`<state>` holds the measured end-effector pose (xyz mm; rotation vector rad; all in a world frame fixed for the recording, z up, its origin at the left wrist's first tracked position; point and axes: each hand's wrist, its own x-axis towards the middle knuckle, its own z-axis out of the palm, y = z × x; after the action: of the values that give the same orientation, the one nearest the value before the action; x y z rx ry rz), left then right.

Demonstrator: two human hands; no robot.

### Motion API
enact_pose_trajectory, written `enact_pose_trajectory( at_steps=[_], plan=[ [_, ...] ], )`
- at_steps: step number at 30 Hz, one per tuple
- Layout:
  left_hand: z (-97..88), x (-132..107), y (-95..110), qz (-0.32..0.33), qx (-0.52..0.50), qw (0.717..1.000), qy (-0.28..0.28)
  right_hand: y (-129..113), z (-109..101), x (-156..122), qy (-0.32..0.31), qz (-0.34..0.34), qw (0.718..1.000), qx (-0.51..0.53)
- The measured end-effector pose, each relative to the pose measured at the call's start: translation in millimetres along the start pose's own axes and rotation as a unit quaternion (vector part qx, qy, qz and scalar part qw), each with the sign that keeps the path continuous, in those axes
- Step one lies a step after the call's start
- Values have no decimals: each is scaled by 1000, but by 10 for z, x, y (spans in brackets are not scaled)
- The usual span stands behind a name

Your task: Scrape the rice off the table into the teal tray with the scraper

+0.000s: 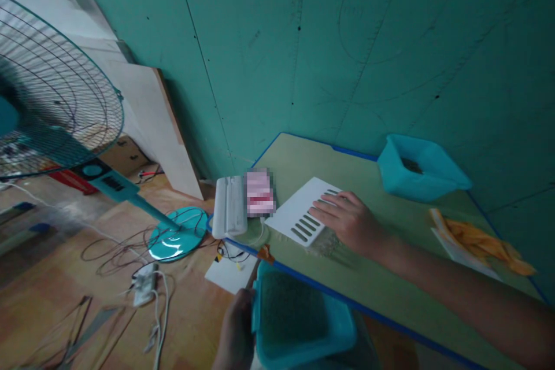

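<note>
My right hand (347,219) lies flat with its fingers stretched out on a white slotted plate (299,211) on the green table (390,277). My left hand (236,329) grips the left side of a blue plastic bin (299,324) held at the table's near edge. The bin's inside looks dark and grainy. A white device (229,205) rests at the table's left corner, beside the plate.
A second blue bin (420,170) stands at the back right against the teal wall. Orange and white material (477,240) lies at the right. A standing fan (56,98) with a teal base (177,234), cables and a power strip (145,286) occupy the floor to the left.
</note>
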<state>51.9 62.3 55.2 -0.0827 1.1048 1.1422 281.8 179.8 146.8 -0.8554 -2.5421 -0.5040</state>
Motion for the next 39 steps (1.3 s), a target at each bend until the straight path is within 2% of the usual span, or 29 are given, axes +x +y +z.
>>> enact_pose_trajectory(
  at_steps=[5, 10, 15, 21, 31, 39],
  plan=[
    [-67, 59, -29, -9, 0, 1000, -21, -4, 15, 31, 1, 4, 1000, -6],
    [-120, 77, -40, -13, -6, 1000, -8, 28, 16, -17, -2, 3, 1000, 1],
    [-82, 48, -16, -30, 0, 999, -21, 58, 15, -62, -18, 12, 1000, -13],
    [-93, 62, -29, -21, 7, 1000, -13, 70, 51, -41, -9, 17, 1000, -16],
    [-75, 39, -14, -22, -1, 1000, -12, 145, 75, -139, -28, 14, 999, -10],
    [-33, 10, 3, -17, 0, 1000, -19, 113, 99, -87, -16, 30, 999, 0]
  ],
)
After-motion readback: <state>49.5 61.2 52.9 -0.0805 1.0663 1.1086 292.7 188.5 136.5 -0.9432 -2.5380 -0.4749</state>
